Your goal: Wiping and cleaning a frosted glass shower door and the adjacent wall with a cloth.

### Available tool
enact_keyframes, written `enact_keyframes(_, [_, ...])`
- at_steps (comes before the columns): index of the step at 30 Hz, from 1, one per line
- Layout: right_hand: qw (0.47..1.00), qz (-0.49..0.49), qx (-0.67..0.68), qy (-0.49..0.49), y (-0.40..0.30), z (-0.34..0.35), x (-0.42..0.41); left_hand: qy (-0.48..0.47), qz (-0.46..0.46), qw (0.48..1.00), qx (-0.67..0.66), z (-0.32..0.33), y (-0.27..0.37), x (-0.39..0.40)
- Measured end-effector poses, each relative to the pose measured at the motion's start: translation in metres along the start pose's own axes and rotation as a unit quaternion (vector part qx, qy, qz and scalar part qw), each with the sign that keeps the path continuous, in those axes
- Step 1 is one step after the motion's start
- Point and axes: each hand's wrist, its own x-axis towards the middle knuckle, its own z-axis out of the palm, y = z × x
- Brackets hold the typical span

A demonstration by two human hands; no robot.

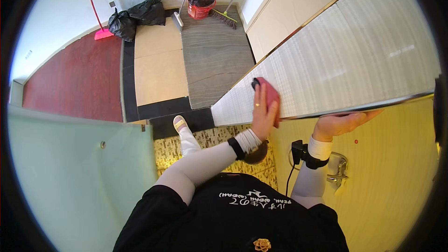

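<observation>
My left hand [263, 115] is shut on a dark pink cloth or pad [272, 98] with a black edge part. It presses this against a glossy, white streaked wall panel [336, 52], near the panel's narrow lower end. A ring shows on one finger. My right hand [337, 126] lies flat along the panel's metal-trimmed edge [371, 106], beside the yellowish wall [378, 161]. Its fingers point right and are partly covered by that edge; I see nothing held in it. A black band with a small box [297, 150] and cable sits on my right wrist.
Behind my right arm a shower mixer tap [337, 178] is fixed to the wall. A frosted glass panel [80, 168] stands at left. Farther off are black rubbish bags [147, 10], a red bucket [201, 8], a pink broom [103, 34] and a mop [224, 17]. A dark round container [257, 154] sits below my left arm.
</observation>
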Motion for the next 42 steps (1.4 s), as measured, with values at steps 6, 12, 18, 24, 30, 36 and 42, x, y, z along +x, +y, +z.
enact_keyframes(6, [0.996, 0.074, 0.042, 0.036, -0.01, 0.009, -0.011, 0.084, -0.108, 0.991, 0.011, -0.023, -0.209, 0.067])
enact_keyframes(12, [0.994, 0.086, 0.068, 0.029, -0.001, 0.014, -0.01, 0.068, -0.294, 0.953, 0.026, -0.029, -0.28, 0.017])
enact_keyframes(18, [0.999, -0.003, 0.049, -0.009, 0.007, 0.003, 0.001, 0.036, -0.392, 0.893, -0.22, -0.022, -0.197, -0.001])
enact_keyframes(24, [1.0, -0.021, 0.021, -0.004, 0.003, -0.001, 0.007, 0.03, -0.067, 0.992, -0.1, -0.006, -0.042, 0.071])
enact_keyframes(30, [1.0, 0.008, -0.017, 0.0, 0.003, -0.005, -0.001, -0.096, 0.307, 0.944, 0.079, 0.002, 0.096, 0.023])
enact_keyframes(36, [0.999, -0.002, -0.051, -0.007, 0.007, -0.01, -0.001, -0.114, 0.296, 0.94, 0.125, -0.009, 0.023, -0.008])
enact_keyframes(42, [0.999, -0.01, -0.046, -0.012, 0.008, -0.011, -0.003, -0.12, 0.105, 0.974, 0.159, -0.028, -0.047, -0.038])
